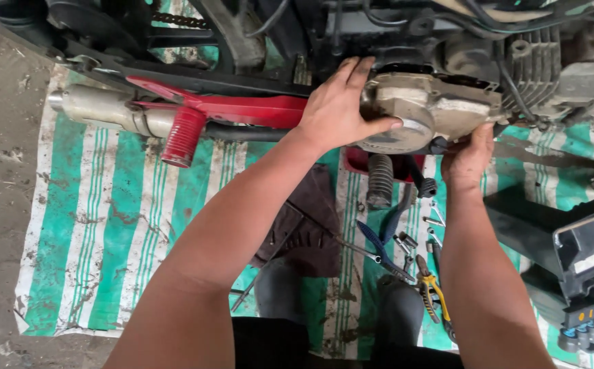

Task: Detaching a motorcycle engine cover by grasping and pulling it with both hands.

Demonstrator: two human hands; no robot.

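Along the bottom edge of the frame, the person's dark-clad knees sit between two bare forearms that reach up toward the middle of the picture. Just beyond the knees, on a green-and-white striped mat, tools lie within easy reach of either hand: yellow-handled pliers at lower right of centre, blue-handled pliers beside them, and a few small sockets and bolts scattered close by. A dark brown rag lies left of these, partly under the left forearm.

Higher up, at upper centre, both hands bracket a grimy grey engine side cover on a motorcycle lying or leaning over the mat. The left hand is spread wide over the cover's left end, fingers fanned along the top and thumb pressed on its face, which looks like a way of steadying the part against the engine. The right hand cups the cover's lower right edge from beneath, fingers curled out of sight behind it, so how tightly they close cannot be told; it seems to bear the weight.

Farther left, a red swingarm and a silver exhaust pipe stretch toward the upper left. At the far upper right, finned engine cylinder metal shows above the cover.
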